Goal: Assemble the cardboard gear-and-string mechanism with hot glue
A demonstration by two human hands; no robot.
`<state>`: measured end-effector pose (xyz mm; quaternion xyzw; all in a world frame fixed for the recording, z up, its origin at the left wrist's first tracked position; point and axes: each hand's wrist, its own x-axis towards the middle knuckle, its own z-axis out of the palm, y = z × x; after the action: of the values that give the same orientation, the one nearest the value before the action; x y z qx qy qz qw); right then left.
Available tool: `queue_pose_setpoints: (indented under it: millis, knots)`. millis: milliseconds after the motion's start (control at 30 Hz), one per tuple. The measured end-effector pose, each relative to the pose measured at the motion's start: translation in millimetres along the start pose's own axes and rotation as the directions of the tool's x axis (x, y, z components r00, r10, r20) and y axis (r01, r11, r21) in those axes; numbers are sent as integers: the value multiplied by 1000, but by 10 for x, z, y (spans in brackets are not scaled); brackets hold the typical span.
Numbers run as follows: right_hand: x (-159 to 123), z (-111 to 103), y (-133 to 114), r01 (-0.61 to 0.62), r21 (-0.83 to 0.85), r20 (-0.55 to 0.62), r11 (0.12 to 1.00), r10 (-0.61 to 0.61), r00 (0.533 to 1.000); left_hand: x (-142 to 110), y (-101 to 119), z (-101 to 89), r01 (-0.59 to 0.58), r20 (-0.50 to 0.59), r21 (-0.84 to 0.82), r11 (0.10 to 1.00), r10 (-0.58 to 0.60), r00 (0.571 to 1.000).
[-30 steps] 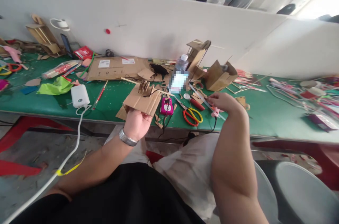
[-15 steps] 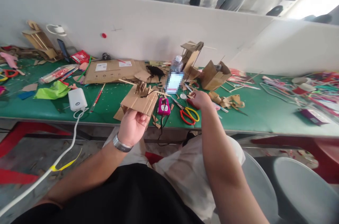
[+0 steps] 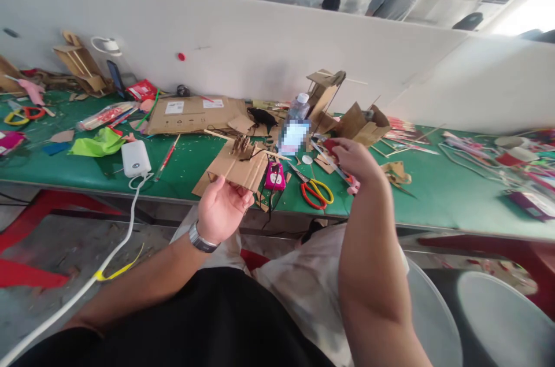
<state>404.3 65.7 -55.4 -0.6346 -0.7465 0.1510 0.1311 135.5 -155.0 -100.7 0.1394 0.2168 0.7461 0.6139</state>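
Our left fingers [image 3: 245,198] held the brown cardboard box [image 3: 234,166] | right fingers [image 3: 342,151] gripped a red handle [image 3: 330,145] | slack left hold risked tipping the box

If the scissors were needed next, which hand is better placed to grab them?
Probably the right hand: it's nearer the scissors, though it seems to hold a red object. The left hand is farther off, holding the cardboard box.

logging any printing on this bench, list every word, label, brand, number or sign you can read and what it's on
No words or numbers can be read.
Two white labels on the flat cardboard: too small.
Lit screen: pixelated.
Red packet: markings too blurred.
Purple item: white marking unclear.
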Motion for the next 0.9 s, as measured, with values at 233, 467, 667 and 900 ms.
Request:
queue_pose_setpoints:
  millis: [233,467,667,900]
  knots:
    - [-982,-546,-873,696,473,-423,540,-553,718,82,-128,1,-65,-19,58,996,67,998]
    - [-1163,-310,-1367,805,262,-335,533,-732,593,41,-219,35,-70,22,136,988,68,997]
    - [-1080,-254,-1289,791,245,-291,561,-736,612,33,-237,40,-72,24,156,985,69,997]
    - [-1119,-241,-1325,777,247,-287,579,-722,629,28,-241,45,-68,14,146,987,67,998]
